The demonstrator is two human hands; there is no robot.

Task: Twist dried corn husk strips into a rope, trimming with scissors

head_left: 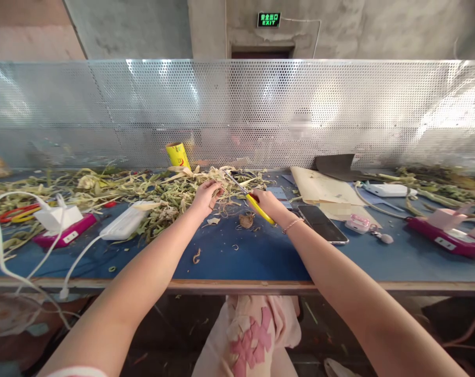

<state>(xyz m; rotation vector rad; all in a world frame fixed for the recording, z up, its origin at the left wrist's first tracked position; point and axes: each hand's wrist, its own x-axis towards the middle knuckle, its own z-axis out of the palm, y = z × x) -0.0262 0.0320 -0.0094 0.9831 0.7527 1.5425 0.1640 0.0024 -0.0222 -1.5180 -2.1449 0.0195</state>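
Observation:
My left hand [209,196] is at the right edge of a heap of dried leaves and stalks [170,196], its fingers curled together. What they pinch, if anything, is too small to make out. My right hand [267,201] grips a yellow-handled tool [264,210] with a slim metal blade. The blade points up and left toward pale dried husks [222,174] beyond my left hand. Below the tool lies a small brown round lump [246,220], perhaps a dried root or seed head. Bits of peel and thin fibres are scattered on the blue tabletop [233,264].
A phone [323,224], a pink earphone case [358,223] and brown paper [324,187] lie to the right. Magenta power strips [67,230] with cables stand at both sides, near a white power bank [128,221]. A yellow tube [178,155] leans by the perforated metal screen [237,104].

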